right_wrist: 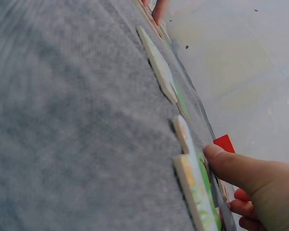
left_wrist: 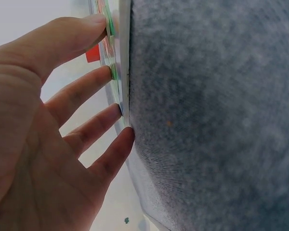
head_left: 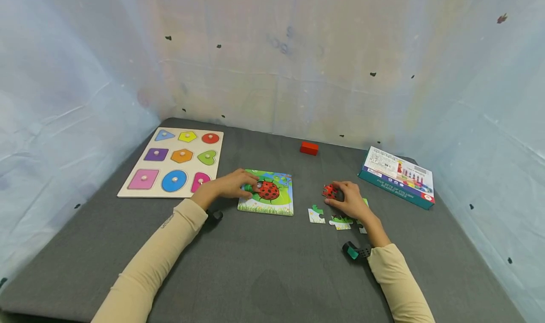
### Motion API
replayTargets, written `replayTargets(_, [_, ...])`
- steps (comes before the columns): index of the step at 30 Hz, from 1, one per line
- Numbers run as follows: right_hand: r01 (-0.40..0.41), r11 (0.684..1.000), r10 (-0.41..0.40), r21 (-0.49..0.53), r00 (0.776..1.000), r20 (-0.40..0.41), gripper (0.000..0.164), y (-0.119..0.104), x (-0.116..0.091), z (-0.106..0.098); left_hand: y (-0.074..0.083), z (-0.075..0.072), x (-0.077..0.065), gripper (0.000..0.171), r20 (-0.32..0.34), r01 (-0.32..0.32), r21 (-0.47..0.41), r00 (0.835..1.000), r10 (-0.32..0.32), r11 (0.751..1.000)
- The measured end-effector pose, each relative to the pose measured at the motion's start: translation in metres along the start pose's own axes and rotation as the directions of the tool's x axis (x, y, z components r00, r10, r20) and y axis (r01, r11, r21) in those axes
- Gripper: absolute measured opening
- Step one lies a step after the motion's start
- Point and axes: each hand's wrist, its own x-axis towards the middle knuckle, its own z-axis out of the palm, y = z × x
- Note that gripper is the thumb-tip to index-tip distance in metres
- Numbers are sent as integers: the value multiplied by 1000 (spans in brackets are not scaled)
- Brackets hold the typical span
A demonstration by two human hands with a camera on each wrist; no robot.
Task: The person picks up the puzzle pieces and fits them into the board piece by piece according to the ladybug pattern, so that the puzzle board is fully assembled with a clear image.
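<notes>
My left hand (head_left: 234,185) lies over the left side of a square ladybug puzzle board (head_left: 266,210). In the left wrist view its fingers are spread, with the fingertips (left_wrist: 116,109) at the board's edge and face. Farther right, my right hand (head_left: 351,200) pinches a red, black-spotted puzzle piece (head_left: 329,191) between thumb and fingers, close over the table. Just below that hand lie loose puzzle pieces, a white-and-green one (head_left: 316,215) and another with grass on it (head_left: 340,222). A further piece (head_left: 362,228) is partly hidden by the wrist.
A wooden shape board (head_left: 123,192) with knobbed, coloured shapes lies at the back left. Behind the puzzle sits a red block (head_left: 309,148). A teal-and-white box (head_left: 398,176) occupies the right rear. Grey cloth covers the table (head_left: 255,275), and pale sheeting hangs around it.
</notes>
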Motion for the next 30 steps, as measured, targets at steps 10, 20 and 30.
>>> replayTargets(10, [1, 1000, -1, 12, 1000, -16, 61, -2, 2, -2, 2, -2, -1, 17, -7, 2, -5, 1000, -3, 1000])
replayTargets(20, [42, 996, -40, 83, 999, -28, 61, -23, 7, 0, 3, -3, -2, 17, -1, -2, -7, 1000, 2, 1000])
replayTargets(30, [163, 977, -161, 136, 987, -26, 61, -60, 18, 7, 3, -2, -1, 17, 9, 3, -13, 1000, -3, 1000])
